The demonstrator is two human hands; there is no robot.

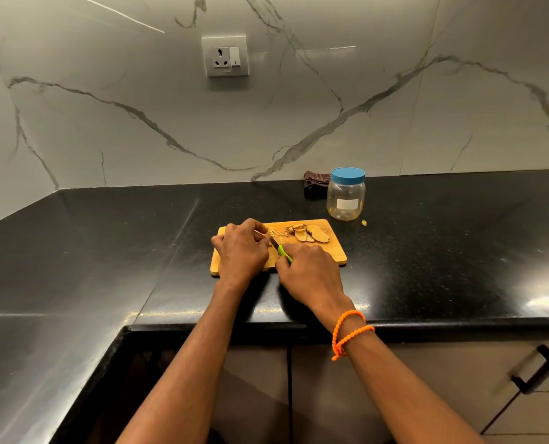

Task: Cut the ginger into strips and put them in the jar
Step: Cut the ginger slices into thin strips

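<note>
Far right of the board, a clear round plastic jar (346,200) stands upright on the glossy black speckled counter (106,251), its blue lid (348,175) on; nothing shows inside, and its white label (349,204) is too small to read. On the rectangular wooden cutting board (334,253) lie oval ginger slices (311,234) at the far right and thin ginger strips (278,232) just left of them. The left hand (241,249) curls its fingers down onto the ginger being cut. The right hand (310,272) grips the green-handled knife (279,248), blade pointing to the left fingers. A dark checked cloth (314,182) lies behind the jar.
</note>
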